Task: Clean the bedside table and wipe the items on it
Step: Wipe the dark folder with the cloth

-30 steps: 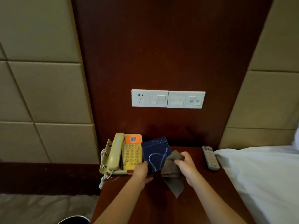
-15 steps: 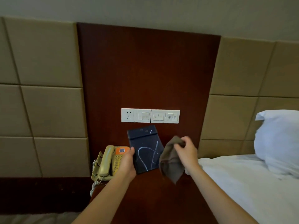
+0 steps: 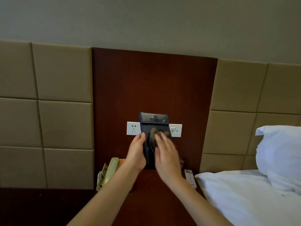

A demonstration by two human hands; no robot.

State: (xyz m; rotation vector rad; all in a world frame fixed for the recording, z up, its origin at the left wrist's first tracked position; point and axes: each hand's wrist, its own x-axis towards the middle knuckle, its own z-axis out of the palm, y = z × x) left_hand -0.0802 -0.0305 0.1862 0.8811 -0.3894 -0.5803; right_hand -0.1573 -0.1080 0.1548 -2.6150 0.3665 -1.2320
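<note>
Dark red wood panel (image 3: 154, 82) on the wall, between beige padded squares (image 3: 65, 124), with a white socket strip (image 3: 133, 128) across its lower part. Below it, a bedside table (image 3: 156, 193) of the same dark wood. On its left edge, a beige telephone (image 3: 110, 170) with a curly cord; at its right edge, a white remote control (image 3: 190, 178) just beside the white bed sheet (image 3: 244, 201). White pillow (image 3: 280, 152) at the far right.

Dark blue folder (image 3: 154, 126) lifted up in the air above the table, upright, covering the middle of the socket strip. Left hand (image 3: 136, 154) gripping the folder's left edge, thumb on the front, other fingers hidden behind. Right hand (image 3: 167, 157) laid flat on the front of the folder, fingers stretched and slightly apart, pressing a grey-brown cloth (image 3: 154, 136) against the surface. Cloth mostly hidden under the fingers and blurred, so its exact shape not possible to tell. Both forearms bare, reaching in from the bottom.
</note>
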